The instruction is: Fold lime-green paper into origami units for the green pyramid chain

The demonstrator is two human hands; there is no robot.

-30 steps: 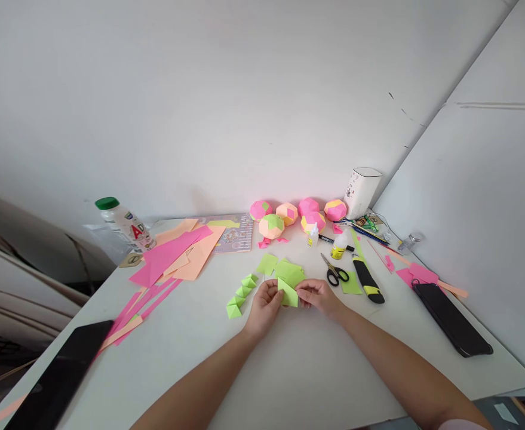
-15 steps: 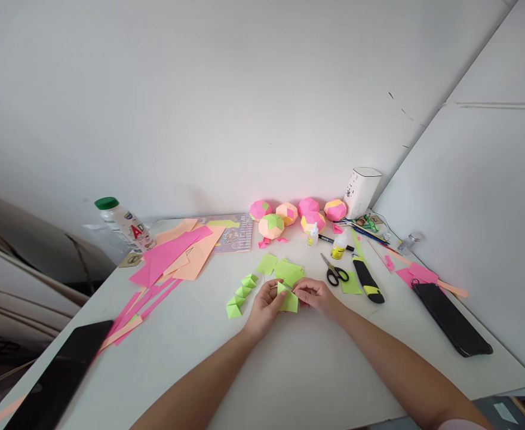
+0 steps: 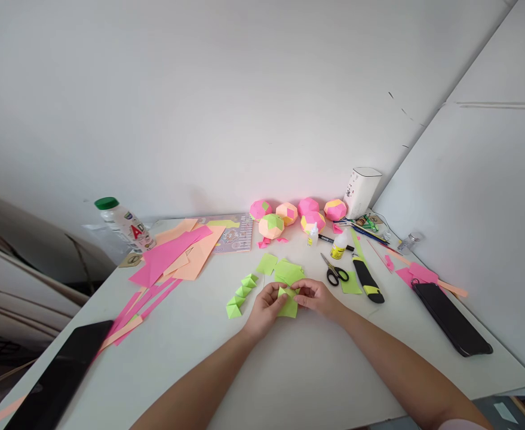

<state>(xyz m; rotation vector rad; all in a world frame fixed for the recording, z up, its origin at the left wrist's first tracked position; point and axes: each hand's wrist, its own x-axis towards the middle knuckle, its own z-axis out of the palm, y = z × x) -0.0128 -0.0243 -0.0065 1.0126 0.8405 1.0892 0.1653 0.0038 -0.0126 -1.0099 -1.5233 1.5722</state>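
Note:
A small piece of green paper (image 3: pixel 288 307) is pinched between my two hands at the middle of the table. My left hand (image 3: pixel 264 307) grips its left side, thumb on top. My right hand (image 3: pixel 316 297) has its fingers closed on the paper's upper right corner. Just beyond my fingers lie several loose green squares (image 3: pixel 289 270) and another green square (image 3: pixel 267 264). A row of folded green paper pieces (image 3: pixel 241 296) stands left of my left hand. Scissors (image 3: pixel 335 272) with black handles rest beyond my right hand.
Several pink, peach and yellow paper balls (image 3: pixel 271 227) line the wall. Glue bottles (image 3: pixel 338 246), a box cutter (image 3: pixel 368 280) and a black phone (image 3: pixel 453 318) lie right. Paper sheets (image 3: pixel 172 254), a white bottle (image 3: pixel 128 227) and a dark tablet-like slab (image 3: pixel 60 373) are left.
The upper part of the green paper has been bent down, and its raised point is lower. My right fingers have shifted slightly along its top edge.

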